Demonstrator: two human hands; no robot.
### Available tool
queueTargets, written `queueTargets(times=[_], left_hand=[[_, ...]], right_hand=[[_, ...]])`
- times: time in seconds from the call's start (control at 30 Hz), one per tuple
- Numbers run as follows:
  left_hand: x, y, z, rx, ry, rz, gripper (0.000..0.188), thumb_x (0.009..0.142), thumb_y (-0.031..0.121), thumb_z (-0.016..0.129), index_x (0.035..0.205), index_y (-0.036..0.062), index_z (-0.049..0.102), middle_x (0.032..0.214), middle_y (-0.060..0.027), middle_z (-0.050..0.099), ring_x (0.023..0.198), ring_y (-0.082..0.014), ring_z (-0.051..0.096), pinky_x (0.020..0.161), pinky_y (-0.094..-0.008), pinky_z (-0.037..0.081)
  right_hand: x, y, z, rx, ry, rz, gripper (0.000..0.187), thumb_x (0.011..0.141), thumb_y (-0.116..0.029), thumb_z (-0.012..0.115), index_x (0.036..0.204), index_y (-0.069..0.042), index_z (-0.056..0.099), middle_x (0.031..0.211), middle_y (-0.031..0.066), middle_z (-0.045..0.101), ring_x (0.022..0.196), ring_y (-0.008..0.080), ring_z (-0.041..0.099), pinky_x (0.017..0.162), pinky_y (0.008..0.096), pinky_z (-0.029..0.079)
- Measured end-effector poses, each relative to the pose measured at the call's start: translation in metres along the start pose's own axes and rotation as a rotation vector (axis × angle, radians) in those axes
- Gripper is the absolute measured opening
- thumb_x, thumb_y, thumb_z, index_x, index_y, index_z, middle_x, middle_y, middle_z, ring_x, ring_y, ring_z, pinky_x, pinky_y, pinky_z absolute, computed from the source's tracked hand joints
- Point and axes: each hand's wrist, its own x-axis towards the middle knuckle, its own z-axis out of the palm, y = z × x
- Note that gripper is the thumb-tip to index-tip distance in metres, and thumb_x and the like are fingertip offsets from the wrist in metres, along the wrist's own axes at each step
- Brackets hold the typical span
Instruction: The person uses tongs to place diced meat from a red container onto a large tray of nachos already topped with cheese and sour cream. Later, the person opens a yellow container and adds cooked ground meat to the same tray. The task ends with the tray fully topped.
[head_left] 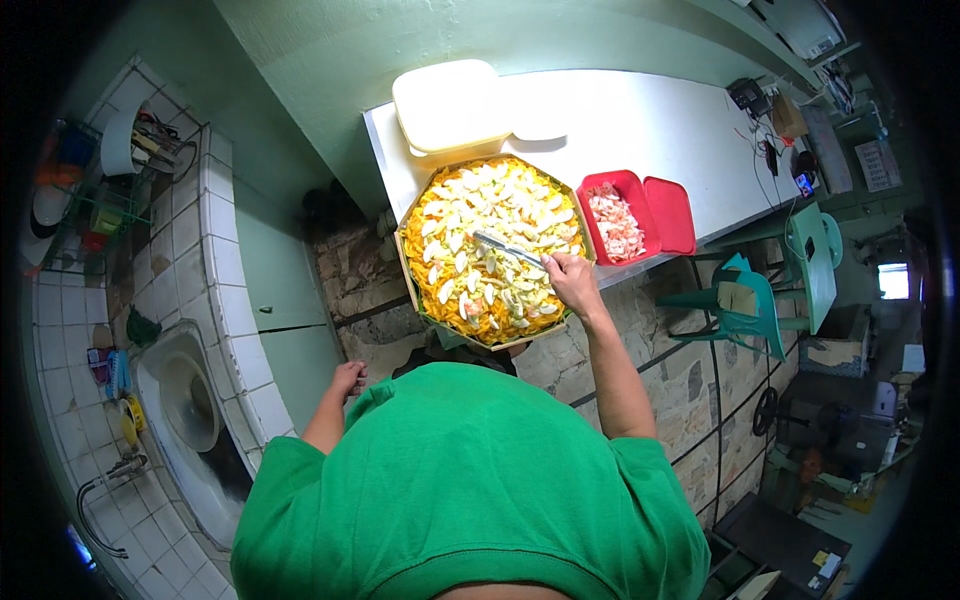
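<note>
In my right hand (573,284) is a pair of metal tongs (510,249), their tips down on the food near the middle of a big octagonal tray (407,262). Yellow-orange noodles (433,292) fill this tray, topped with many sliced egg pieces (503,181) and pale green shreds. Just right of the tray stands a red plastic container (650,232) holding pinkish-white pieces that look like shrimp (615,222). My left hand (350,378) hangs low beside my body, away from the table, its fingers loosely curled with nothing seen in them.
Behind the tray sits a pale yellow container (450,105) on the white table (640,120). A red lid (670,215) lies beside the red container. To the left are a tiled counter and a sink (185,400). A teal chair (740,305) stands at the right.
</note>
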Motion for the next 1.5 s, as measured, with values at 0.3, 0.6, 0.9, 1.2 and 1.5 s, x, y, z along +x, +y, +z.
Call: queueTargets(times=[0.3, 0.6, 0.9, 1.2, 1.5], left_hand=[[-0.017, 0.0, -0.002, 0.129, 0.015, 0.017, 0.025, 0.094, 0.035, 0.055, 0.111, 0.0187, 0.064, 0.085, 0.0035, 0.062, 0.066, -0.0113, 0.056, 0.055, -0.0309, 0.042], [0.008, -0.008, -0.01, 0.068, -0.063, 0.122, 0.023, 0.093, 0.03, 0.055, 0.107, 0.0153, 0.066, 0.085, 0.001, 0.064, 0.066, -0.0148, 0.058, 0.055, -0.0332, 0.043], [-0.009, 0.009, -0.011, 0.101, 0.003, 0.106, 0.022, 0.094, 0.029, 0.054, 0.106, 0.016, 0.066, 0.089, 0.002, 0.064, 0.07, -0.0138, 0.058, 0.058, -0.0321, 0.044], [-0.019, -0.01, -0.008, 0.177, 0.003, 0.171, 0.021, 0.093, 0.033, 0.056, 0.104, 0.0185, 0.066, 0.084, 0.0036, 0.063, 0.066, -0.0115, 0.056, 0.055, -0.0318, 0.041], [-0.012, -0.008, 0.001, 0.062, 0.041, 0.022, 0.024, 0.093, 0.032, 0.055, 0.107, 0.0154, 0.065, 0.083, 0.0034, 0.062, 0.066, -0.0123, 0.055, 0.054, -0.0311, 0.042]], right_hand=[[-0.006, 0.003, -0.018, 0.176, 0.116, 0.071, 0.024, 0.092, -0.021, 0.057, 0.096, 0.001, 0.067, 0.08, 0.0188, 0.065, 0.072, 0.0304, 0.062, 0.068, 0.038, 0.048], [0.011, 0.095, -0.094, -0.343, 0.52, 0.355, 0.028, 0.095, -0.025, 0.052, 0.102, -0.003, 0.067, 0.099, 0.0181, 0.066, 0.094, 0.0372, 0.064, 0.081, 0.0476, 0.049], [0.045, 0.122, -0.106, -0.639, 0.427, 0.148, 0.02, 0.092, -0.025, 0.055, 0.093, -0.006, 0.062, 0.102, 0.0139, 0.061, 0.089, 0.039, 0.064, 0.074, 0.0513, 0.051], [0.033, 0.125, -0.129, -0.434, 0.472, 0.254, 0.024, 0.094, -0.027, 0.051, 0.101, -0.01, 0.067, 0.1, 0.0148, 0.066, 0.092, 0.0375, 0.064, 0.079, 0.0477, 0.05], [-0.047, 0.059, -0.056, 0.155, 0.128, -0.017, 0.022, 0.094, -0.022, 0.058, 0.101, -0.003, 0.068, 0.082, 0.0135, 0.065, 0.075, 0.0235, 0.064, 0.069, 0.0333, 0.049]])
